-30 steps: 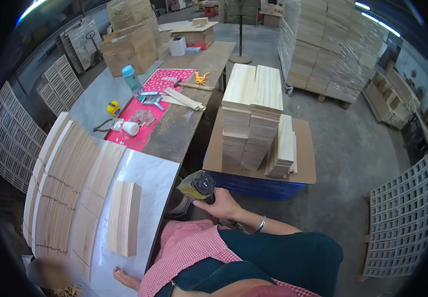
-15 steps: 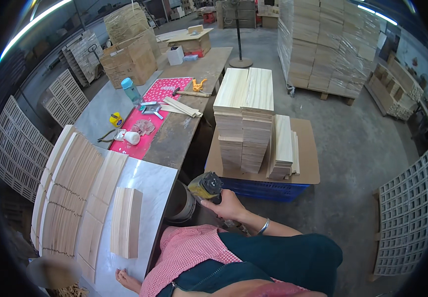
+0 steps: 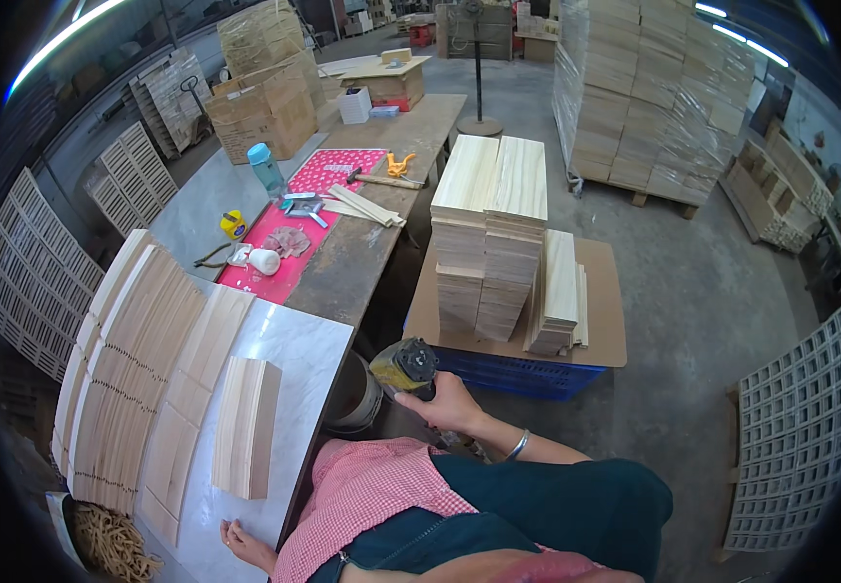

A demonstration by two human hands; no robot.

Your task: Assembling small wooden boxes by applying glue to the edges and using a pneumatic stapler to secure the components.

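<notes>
Currently | right hand [image 3: 453, 404] wrapped round yellow-black tool [image 3: 403, 367] | left hand [image 3: 247, 548] empty, loosely half-open near tabletop [image 3: 306, 361] edge

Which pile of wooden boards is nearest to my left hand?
The small separate pile on the white tabletop, just beyond your left hand; the others are farther.
</notes>
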